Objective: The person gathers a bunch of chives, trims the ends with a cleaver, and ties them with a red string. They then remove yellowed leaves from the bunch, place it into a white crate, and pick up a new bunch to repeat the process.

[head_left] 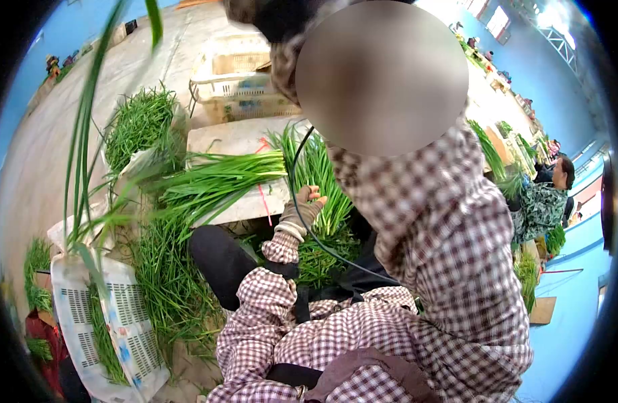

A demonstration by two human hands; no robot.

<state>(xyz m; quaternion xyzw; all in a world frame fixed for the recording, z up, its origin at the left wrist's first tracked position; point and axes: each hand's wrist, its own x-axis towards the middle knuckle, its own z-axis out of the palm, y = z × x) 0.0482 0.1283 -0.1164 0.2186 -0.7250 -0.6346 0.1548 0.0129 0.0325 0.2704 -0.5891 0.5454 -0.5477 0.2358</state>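
1. Neither of the wearer's own hands shows, so what either grip holds cannot be told. Loose chive blades [80, 141] hang close to the lens at nine o'clock.
2. A co-worker's gloved hand [302, 211] rests on the chive bundle [222, 178] lying across the white table [235, 138], near centre.
3. Likely risk: the overhanging bundle could slide off toward the crate [121, 322] at seven o'clock.

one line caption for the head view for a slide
Gloved hand rests on green chives piled over a white board.

Checked sleeve [282, 247], knit-gloved hand [302, 211]
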